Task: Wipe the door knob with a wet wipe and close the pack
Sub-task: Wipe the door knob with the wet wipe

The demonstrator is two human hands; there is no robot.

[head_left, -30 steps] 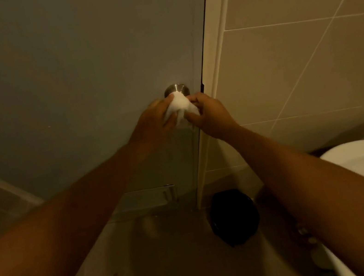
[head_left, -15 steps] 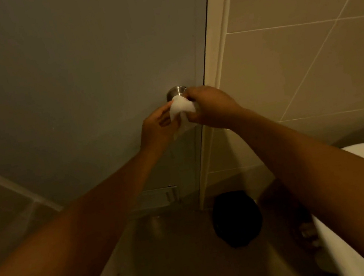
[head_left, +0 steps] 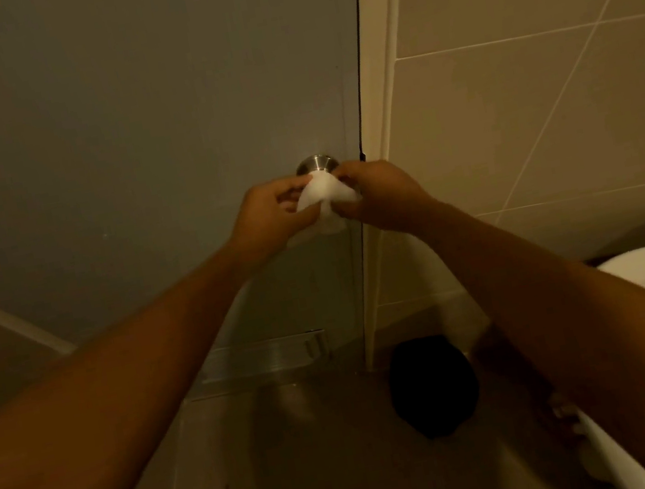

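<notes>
Both hands up at the door knob [head_left: 316, 165], white wipe [head_left: 324, 196] draped over its front. Left hand [head_left: 271, 221] pinching the wipe's left edge, fingers curled together; right hand [head_left: 379, 195] pinching the right edge likewise. Knob's metal top peeking out just above the wipe. Black bin [head_left: 433, 386] well below the knob.

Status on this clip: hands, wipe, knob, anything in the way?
Left hand and right hand both pinching the wet wipe. Wipe draped over the door knob, only the knob's top showing. Pack not in view. Nothing blocking.
</notes>
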